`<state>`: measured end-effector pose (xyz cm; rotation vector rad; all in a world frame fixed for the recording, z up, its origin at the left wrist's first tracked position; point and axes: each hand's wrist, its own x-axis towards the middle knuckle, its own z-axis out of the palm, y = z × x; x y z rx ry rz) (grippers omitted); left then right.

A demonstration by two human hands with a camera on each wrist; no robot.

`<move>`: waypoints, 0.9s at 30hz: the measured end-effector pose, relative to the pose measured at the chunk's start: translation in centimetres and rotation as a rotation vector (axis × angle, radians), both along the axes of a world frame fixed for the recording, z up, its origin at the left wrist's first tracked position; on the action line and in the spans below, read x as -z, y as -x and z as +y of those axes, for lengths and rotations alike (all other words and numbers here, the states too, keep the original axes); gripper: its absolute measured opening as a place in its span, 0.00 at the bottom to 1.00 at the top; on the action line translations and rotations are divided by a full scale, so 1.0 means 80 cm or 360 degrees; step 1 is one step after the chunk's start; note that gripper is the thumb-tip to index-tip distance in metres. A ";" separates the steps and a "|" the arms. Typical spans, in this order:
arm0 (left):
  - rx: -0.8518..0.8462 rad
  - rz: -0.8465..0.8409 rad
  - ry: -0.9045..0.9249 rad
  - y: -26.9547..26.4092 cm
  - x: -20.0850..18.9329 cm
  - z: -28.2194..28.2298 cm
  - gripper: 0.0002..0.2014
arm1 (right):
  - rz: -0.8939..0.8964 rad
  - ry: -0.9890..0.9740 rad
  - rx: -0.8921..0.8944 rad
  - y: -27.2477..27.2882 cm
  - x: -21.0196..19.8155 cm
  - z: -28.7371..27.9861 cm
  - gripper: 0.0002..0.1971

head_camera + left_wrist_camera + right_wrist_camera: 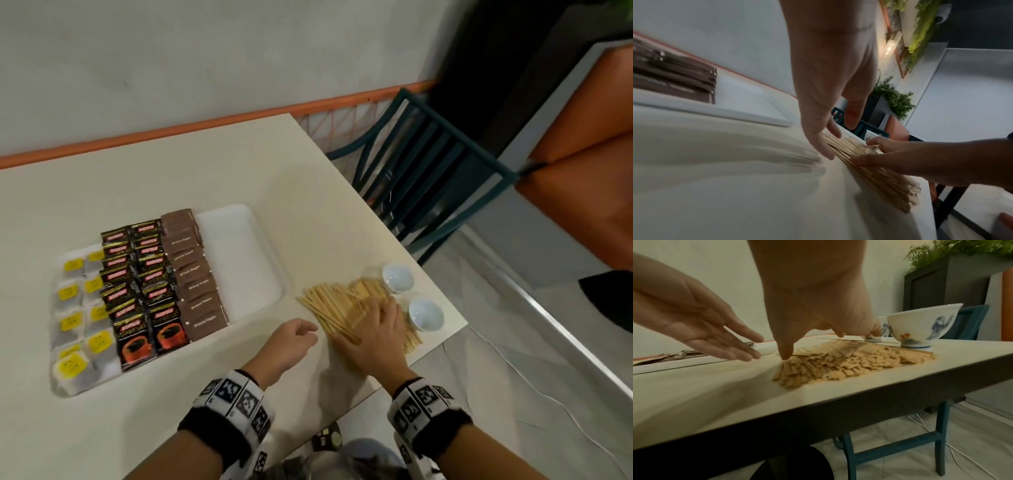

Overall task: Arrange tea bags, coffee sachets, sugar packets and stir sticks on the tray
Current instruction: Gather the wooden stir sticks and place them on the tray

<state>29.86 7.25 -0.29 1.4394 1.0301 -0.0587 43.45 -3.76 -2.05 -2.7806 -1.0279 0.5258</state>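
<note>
Wooden stir sticks [346,308] lie fanned near the table's right edge, off the tray [239,260]. The right hand [373,332] rests spread on them; the left hand [291,342], relaxed, probably touches nothing. Square both sides, then lift them into the tray's bare right end.

A cream table [171,178] stands against a pale wall [205,51] with an orange skirting strip [219,120]; a teal chair [431,161] sits beyond the table's far end on grey floor tiles [513,342].
</note>
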 end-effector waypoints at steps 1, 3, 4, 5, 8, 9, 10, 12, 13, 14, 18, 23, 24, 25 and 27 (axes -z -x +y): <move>-0.0064 0.0012 0.0054 -0.011 0.002 -0.005 0.09 | 0.0016 -0.0007 0.0019 -0.005 0.000 0.000 0.55; -0.0230 0.0003 0.0138 -0.029 0.004 -0.013 0.13 | 0.0052 -0.0003 0.0054 -0.014 0.005 0.000 0.59; -0.0318 -0.0012 0.0160 -0.037 0.004 -0.016 0.14 | 0.0062 0.0009 0.0057 -0.018 0.007 -0.001 0.59; -0.0402 -0.0020 0.0172 -0.044 0.004 -0.020 0.13 | 0.0070 0.0022 0.0045 -0.022 0.010 -0.002 0.58; -0.0629 -0.0038 0.0242 -0.062 0.010 -0.025 0.17 | 0.0071 0.0038 -0.0092 -0.028 0.017 -0.004 0.53; -0.0686 -0.0048 0.0271 -0.067 0.012 -0.026 0.19 | 0.0036 0.0029 -0.0156 -0.026 0.018 -0.003 0.51; -0.0727 -0.0054 0.0290 -0.072 0.014 -0.026 0.20 | -0.0037 0.0003 -0.0219 -0.024 0.020 -0.002 0.48; -0.0761 -0.0049 0.0279 -0.083 0.017 -0.027 0.16 | -0.0098 -0.0023 -0.0277 -0.022 0.022 0.001 0.42; -0.0760 -0.0045 0.0263 -0.087 0.018 -0.027 0.11 | -0.0127 -0.0038 -0.0292 -0.022 0.022 0.001 0.39; -0.0759 -0.0041 0.0255 -0.092 0.019 -0.028 0.07 | -0.0152 -0.0069 -0.0318 -0.022 0.021 0.002 0.37; -0.0759 -0.0056 0.0256 -0.106 0.020 -0.030 0.13 | -0.0210 -0.0181 -0.0427 -0.026 0.021 0.006 0.36; -0.0735 0.0023 0.0086 -0.124 0.012 -0.034 0.20 | -0.0151 -0.0187 -0.0507 -0.023 0.023 0.011 0.32; -0.0748 0.0032 0.0068 -0.127 0.010 -0.034 0.21 | -0.0135 -0.0209 -0.0519 -0.023 0.023 0.013 0.31; -0.0768 0.0059 0.0055 -0.130 0.009 -0.034 0.22 | -0.0117 -0.0239 -0.0532 -0.023 0.024 0.014 0.29; -0.0827 0.0103 0.0047 -0.133 0.010 -0.032 0.24 | -0.0074 -0.0272 -0.0548 -0.020 0.025 0.016 0.28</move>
